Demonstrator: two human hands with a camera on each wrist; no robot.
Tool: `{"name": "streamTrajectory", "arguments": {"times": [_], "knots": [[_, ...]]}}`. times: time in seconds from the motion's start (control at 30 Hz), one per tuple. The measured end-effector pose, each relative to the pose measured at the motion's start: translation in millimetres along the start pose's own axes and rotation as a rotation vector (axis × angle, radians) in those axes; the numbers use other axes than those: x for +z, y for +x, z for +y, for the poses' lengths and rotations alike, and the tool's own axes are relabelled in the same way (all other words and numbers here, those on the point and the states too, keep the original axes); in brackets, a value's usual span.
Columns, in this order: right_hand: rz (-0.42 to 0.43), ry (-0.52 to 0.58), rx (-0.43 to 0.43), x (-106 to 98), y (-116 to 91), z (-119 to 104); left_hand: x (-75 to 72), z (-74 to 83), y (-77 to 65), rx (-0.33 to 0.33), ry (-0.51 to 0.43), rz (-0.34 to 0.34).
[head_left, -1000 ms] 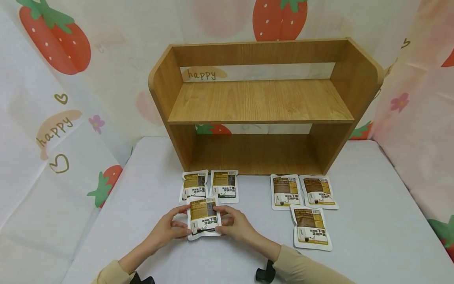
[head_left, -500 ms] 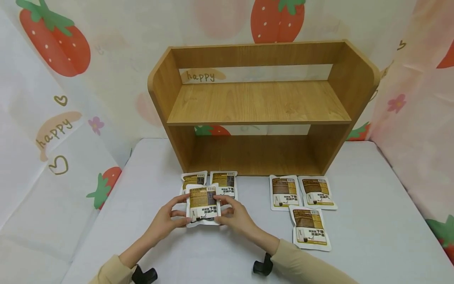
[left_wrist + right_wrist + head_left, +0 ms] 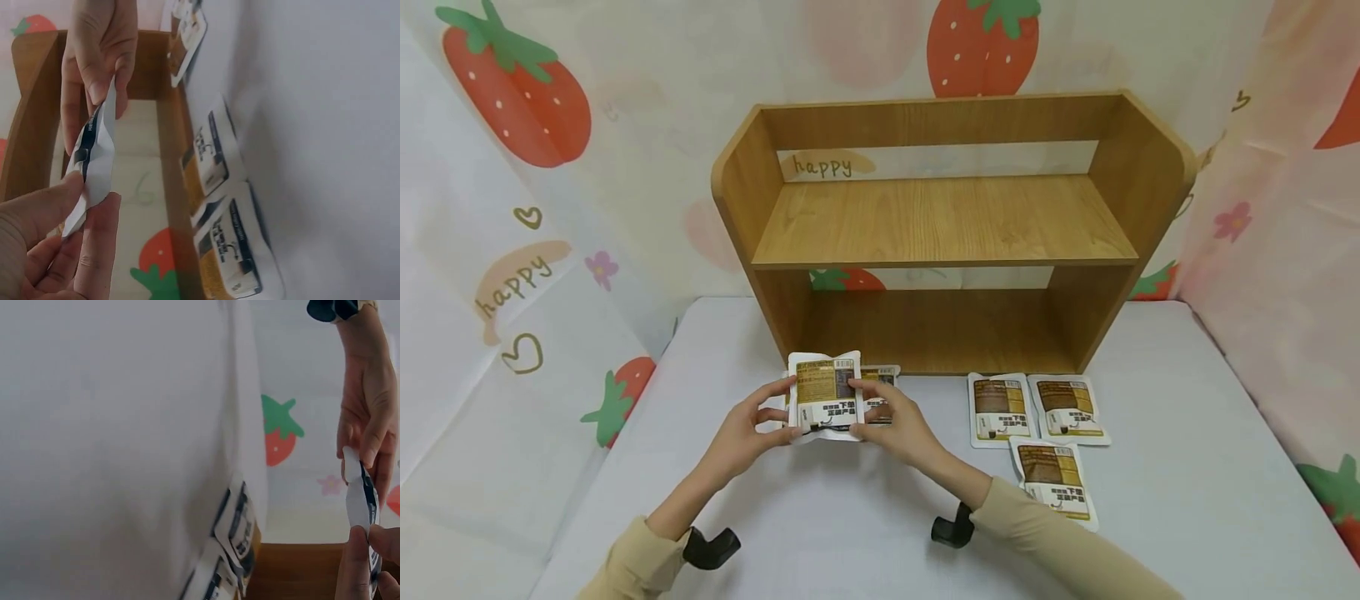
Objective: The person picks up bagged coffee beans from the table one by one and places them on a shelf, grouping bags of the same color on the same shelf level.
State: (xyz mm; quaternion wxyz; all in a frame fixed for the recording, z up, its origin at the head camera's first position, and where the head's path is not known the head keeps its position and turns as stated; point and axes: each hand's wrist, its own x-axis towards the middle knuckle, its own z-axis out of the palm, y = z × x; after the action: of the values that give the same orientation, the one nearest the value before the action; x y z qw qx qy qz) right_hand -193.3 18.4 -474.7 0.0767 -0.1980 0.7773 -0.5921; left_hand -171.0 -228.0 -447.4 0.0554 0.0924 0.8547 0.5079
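Note:
A white foil pouch [image 3: 825, 393] with a brown and yellow label is held up between both hands, in front of the shelf's lower left. My left hand [image 3: 743, 432] pinches its left edge between thumb and fingers, and my right hand [image 3: 901, 421] pinches the right edge. Seen edge-on in the left wrist view, the pouch [image 3: 99, 159] hangs above the tabletop. Behind it lie two similar pouches; the right one [image 3: 881, 375] shows partly, the left one is almost hidden in the head view. Both appear in the left wrist view, the nearer pouch [image 3: 234, 247] at the bottom.
A two-tier wooden shelf [image 3: 947, 221] stands at the back of the white table [image 3: 820, 533]. Three more pouches lie at right: a left one [image 3: 1000, 408], a right one [image 3: 1069, 408] and a front one [image 3: 1054, 475], partly behind my right sleeve [image 3: 1037, 529].
Both hands have lifted the pouch and carried it forward toward the shelf. It now covers most of the left pouch behind it. The other pouches stay where they were.

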Motion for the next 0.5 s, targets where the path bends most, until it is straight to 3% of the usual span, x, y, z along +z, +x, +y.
{"name": "streamTrajectory", "arguments": {"times": [0.13, 0.5], "knots": [[0.003, -0.03, -0.033, -8, 7, -9, -1.2, 5.2, 5.8, 0.046, 0.016, 0.025], [0.014, -0.013, -0.079, -18, 22, -31, -11.4, 25.1, 14.7, 0.093, -0.013, 0.064]]}}
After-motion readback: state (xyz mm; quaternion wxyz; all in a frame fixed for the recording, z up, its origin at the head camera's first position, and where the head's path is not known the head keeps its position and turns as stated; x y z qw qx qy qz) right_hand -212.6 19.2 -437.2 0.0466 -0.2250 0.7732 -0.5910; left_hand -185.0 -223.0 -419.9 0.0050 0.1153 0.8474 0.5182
